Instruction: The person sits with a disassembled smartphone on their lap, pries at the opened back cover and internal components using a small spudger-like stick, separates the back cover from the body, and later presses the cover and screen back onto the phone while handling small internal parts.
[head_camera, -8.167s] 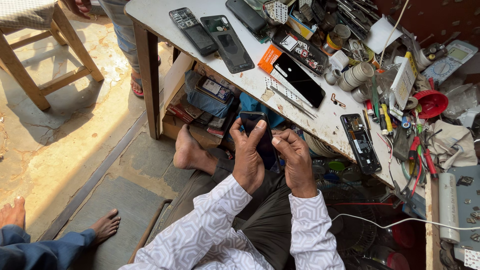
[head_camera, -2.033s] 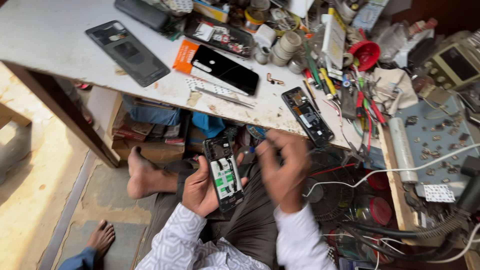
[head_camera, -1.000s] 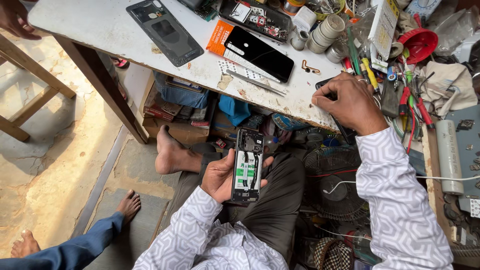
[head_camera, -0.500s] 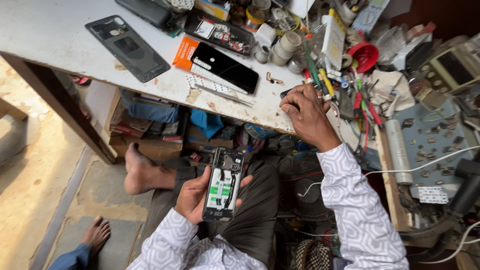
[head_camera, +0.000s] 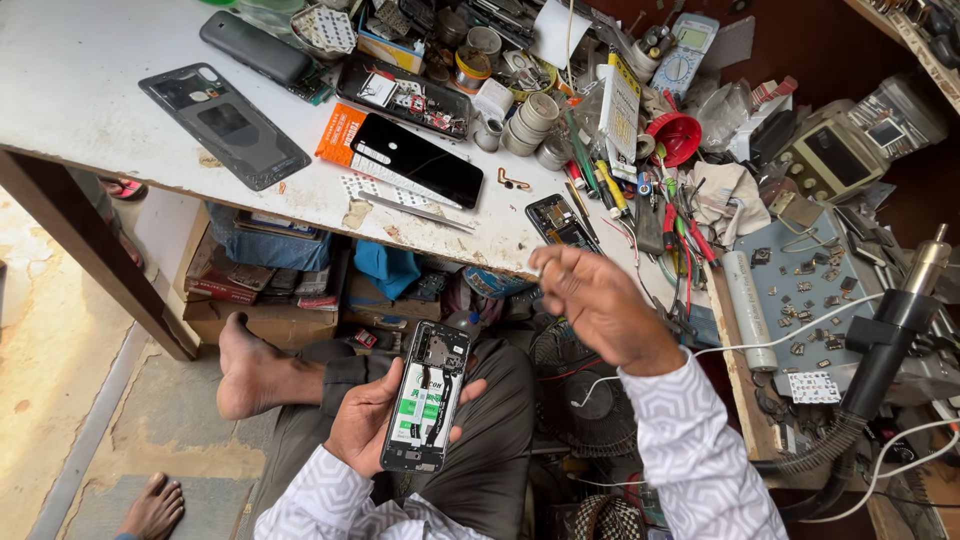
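My left hand (head_camera: 375, 420) holds an opened phone (head_camera: 425, 398) over my lap, its back off, showing a white and green battery and a dark circuit board at the top. My right hand (head_camera: 595, 300) hovers blurred in front of the bench edge, fingers pinched together; I cannot tell whether something small sits between them. Just behind it on the white bench (head_camera: 90, 100) lies another opened phone body (head_camera: 562, 222).
A dark back cover (head_camera: 225, 125), a black phone (head_camera: 418, 160) on an orange box, metal tweezers (head_camera: 415, 210), a red bowl (head_camera: 675, 138), several screwdrivers and a blue mat with small parts (head_camera: 800, 290) crowd the bench. A hot-air tool (head_camera: 890, 340) stands at right. Another person's foot (head_camera: 155, 505) shows lower left.
My right hand has pulled back from the opened phone body on the bench toward me. The left hand stays over my lap with the opened phone.
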